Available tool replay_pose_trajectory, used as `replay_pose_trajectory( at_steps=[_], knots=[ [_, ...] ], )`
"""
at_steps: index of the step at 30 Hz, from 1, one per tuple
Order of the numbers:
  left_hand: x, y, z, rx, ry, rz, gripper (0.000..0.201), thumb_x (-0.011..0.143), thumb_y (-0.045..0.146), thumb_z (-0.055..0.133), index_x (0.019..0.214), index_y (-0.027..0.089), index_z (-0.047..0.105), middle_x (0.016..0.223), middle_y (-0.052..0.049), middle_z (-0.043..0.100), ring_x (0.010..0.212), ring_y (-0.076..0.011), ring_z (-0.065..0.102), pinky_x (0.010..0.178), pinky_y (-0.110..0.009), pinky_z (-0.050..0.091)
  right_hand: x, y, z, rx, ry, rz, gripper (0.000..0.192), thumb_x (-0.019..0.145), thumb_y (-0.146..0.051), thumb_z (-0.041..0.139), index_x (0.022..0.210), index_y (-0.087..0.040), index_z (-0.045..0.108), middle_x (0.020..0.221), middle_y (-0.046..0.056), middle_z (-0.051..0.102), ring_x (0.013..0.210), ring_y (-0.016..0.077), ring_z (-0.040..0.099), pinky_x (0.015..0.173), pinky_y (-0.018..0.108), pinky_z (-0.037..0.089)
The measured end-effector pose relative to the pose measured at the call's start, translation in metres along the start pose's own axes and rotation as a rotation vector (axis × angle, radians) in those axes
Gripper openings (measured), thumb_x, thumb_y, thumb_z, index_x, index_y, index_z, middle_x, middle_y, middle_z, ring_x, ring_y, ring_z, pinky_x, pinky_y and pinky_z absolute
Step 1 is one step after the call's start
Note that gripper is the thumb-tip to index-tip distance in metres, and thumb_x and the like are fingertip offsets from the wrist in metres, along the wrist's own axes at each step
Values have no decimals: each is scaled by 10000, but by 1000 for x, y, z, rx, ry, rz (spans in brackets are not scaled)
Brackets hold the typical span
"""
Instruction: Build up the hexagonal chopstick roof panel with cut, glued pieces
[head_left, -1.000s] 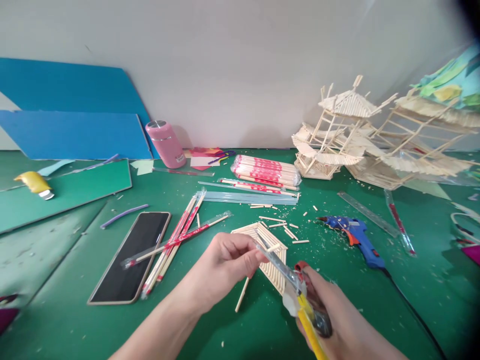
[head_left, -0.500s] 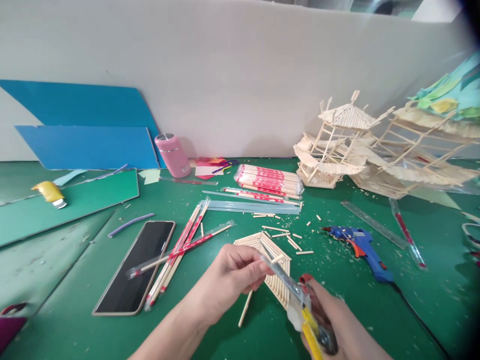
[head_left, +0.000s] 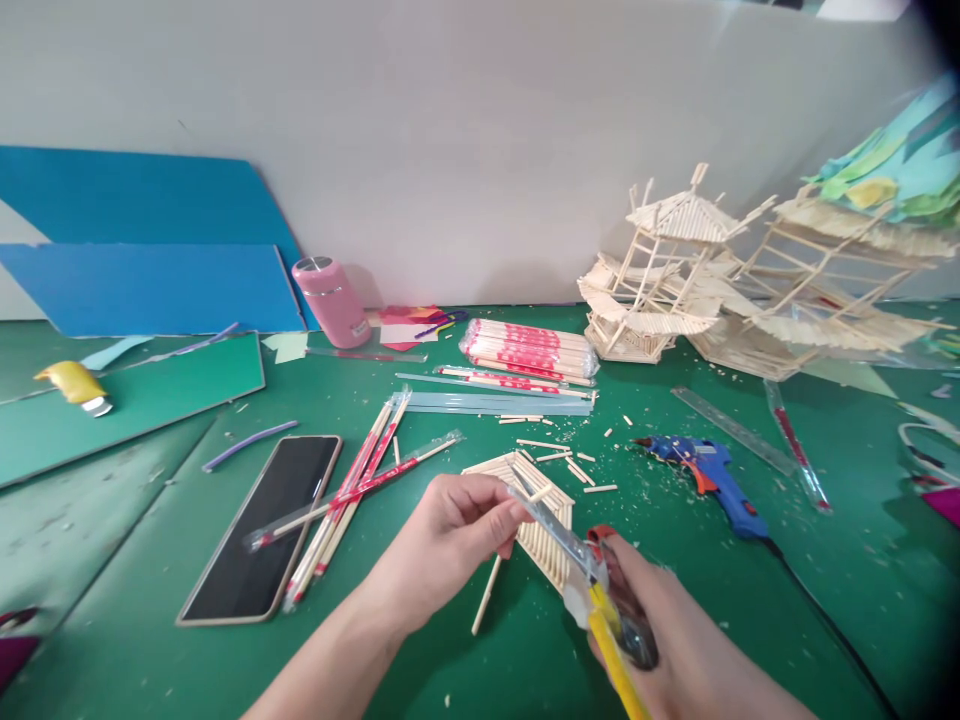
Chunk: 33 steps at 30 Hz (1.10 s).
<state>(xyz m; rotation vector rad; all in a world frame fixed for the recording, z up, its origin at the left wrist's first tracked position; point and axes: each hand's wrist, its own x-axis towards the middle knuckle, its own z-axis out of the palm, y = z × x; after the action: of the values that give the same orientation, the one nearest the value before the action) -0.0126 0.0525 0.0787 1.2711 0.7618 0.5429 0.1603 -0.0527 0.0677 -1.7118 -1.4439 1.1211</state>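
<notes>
With the stick panel (head_left: 546,545) as the centre of the dial, a yellow knife (head_left: 73,384) lies on a green board (head_left: 172,383) just past 9 o'clock on the green tabletop (head_left: 142,660), and blue boards (head_left: 150,290) lean against the wall (head_left: 450,150) at 10. A dark-screened phone (head_left: 262,530) lies at 9 o'clock, one wrapped stick crossing its surface and the red-and-white packets (head_left: 358,470) beside it. A pink bottle (head_left: 330,300) stands between 10 and 11, slightly tilted in view.

At the middle, the person's left hand (head_left: 461,530) pinches a short stick (head_left: 541,493) between thumb and forefinger, near the panel's 9 o'clock side. The stick meets the blades of the scissors (head_left: 555,525), which slant over the panel and point towards 10 to 11 o'clock. A wrapped bundle of sticks (head_left: 529,352) lies at 12, with cut pieces (head_left: 579,470) scattered nearer the panel.

The right hand (head_left: 637,615), at 4 o'clock, is wrapped around the scissors' handles, one of them yellow. A small stick house (head_left: 660,270) stands at 1 o'clock, a larger stick house (head_left: 840,265) beside it at 2, and a blue glue gun (head_left: 709,475) lies close to 3, its cord trailing towards 4.
</notes>
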Motion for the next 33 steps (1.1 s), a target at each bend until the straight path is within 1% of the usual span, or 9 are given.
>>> replay_pose_trajectory(
  at_steps=[4, 10, 13, 16, 20, 24, 28, 31, 33],
  knots=[
    [-1, 2, 3, 5, 13, 27, 320, 752, 423, 599, 656, 119, 621, 531, 39, 387, 499, -69, 263, 449, -221, 172, 1, 1, 0, -34, -11, 18, 210, 650, -258, 535, 847, -209, 478, 727, 27, 641, 756, 194, 646, 577, 235, 508],
    [1, -1, 2, -168, 30, 11, 295, 740, 417, 616, 696, 126, 626, 478, 56, 360, 447, -55, 240, 433, -219, 132, -4, 4, -2, 23, -31, 94, 373, 631, -268, 589, 986, -207, 493, 728, 8, 655, 770, 203, 657, 526, 225, 522],
    [3, -1, 4, -158, 75, -7, 270, 757, 387, 605, 684, 127, 618, 480, 55, 372, 454, -53, 257, 428, -211, 131, -6, 17, -7, 43, -36, 143, 462, 634, -247, 606, 1064, -196, 447, 876, 36, 668, 922, 217, 633, 642, 221, 547],
    [4, -2, 6, -115, 111, -16, 260, 774, 376, 587, 712, 126, 623, 485, 52, 384, 461, -52, 267, 429, -210, 133, -7, 37, -19, 7, -12, 197, 534, 680, -288, 613, 1145, -179, 375, 1011, 74, 651, 1052, 232, 576, 788, 238, 527],
    [4, -3, 8, -55, 128, -21, 269, 777, 380, 573, 706, 124, 618, 485, 50, 383, 461, -56, 268, 426, -212, 143, -13, 62, -37, -51, 107, 235, 555, 723, -392, 600, 1177, -170, 370, 1101, 96, 635, 1050, 249, 579, 817, 258, 524],
    [3, -3, 11, 60, 158, -17, 259, 792, 364, 554, 693, 133, 619, 497, 47, 390, 472, -64, 284, 426, -202, 185, -17, 70, -45, -58, 145, 239, 584, 714, -406, 617, 1193, -158, 393, 1131, 106, 627, 1044, 250, 583, 809, 253, 525],
    [2, -3, 15, 186, 185, 23, 256, 799, 351, 538, 683, 139, 624, 541, 24, 455, 527, -87, 367, 478, -203, 288, -20, 67, -38, -6, 155, 228, 559, 676, -359, 639, 1162, -158, 447, 1082, 94, 654, 1014, 248, 601, 796, 240, 522],
    [2, -5, 17, 278, 223, 71, 252, 804, 339, 521, 694, 136, 621, 587, 8, 488, 564, -102, 395, 513, -214, 325, -23, 63, -24, 20, 145, 214, 569, 647, -322, 635, 1162, -152, 461, 1023, 88, 670, 1026, 253, 591, 755, 216, 527],
    [0, -6, 18, 341, 255, 111, 244, 813, 325, 505, 704, 137, 616, 606, 1, 502, 572, -108, 407, 513, -216, 334, -26, 61, -12, 59, 140, 205, 630, 614, -296, 633, 1196, -146, 445, 1054, 101, 650, 1027, 257, 587, 750, 218, 523]
  ],
)
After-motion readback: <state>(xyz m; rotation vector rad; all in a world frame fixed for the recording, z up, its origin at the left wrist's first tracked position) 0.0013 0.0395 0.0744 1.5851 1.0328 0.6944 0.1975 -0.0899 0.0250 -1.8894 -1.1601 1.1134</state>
